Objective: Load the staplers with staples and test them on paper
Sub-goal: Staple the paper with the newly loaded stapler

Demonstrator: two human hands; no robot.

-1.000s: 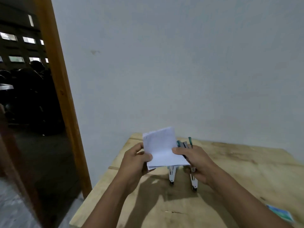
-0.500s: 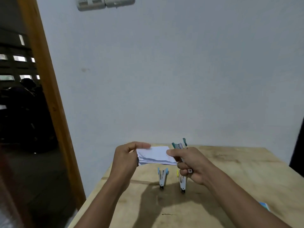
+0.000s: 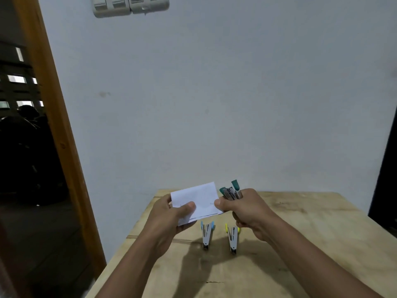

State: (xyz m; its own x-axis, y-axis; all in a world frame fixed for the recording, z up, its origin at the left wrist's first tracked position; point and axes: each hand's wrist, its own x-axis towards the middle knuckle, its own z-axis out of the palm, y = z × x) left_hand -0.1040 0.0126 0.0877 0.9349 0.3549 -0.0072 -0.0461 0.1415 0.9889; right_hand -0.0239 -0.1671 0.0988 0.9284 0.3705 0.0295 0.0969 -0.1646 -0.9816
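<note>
Paper (image 3: 198, 201) hangs pinched between left hand (image 3: 171, 214) and right hand (image 3: 247, 209), whose fist grips green stapler (image 3: 231, 192).

Wooden table (image 3: 300, 244), white wall (image 3: 236, 104), switch plate (image 3: 131, 5), door frame (image 3: 55, 125).

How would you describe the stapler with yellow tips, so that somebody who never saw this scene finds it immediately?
Start at the wooden table that stands against the white wall. Two small silver staplers stand on it, side by side, below the person's hands. The yellow-tipped stapler is the one under the right hand; its neighbour has blue tips, and the green-tipped stapler is held in that hand.
</note>
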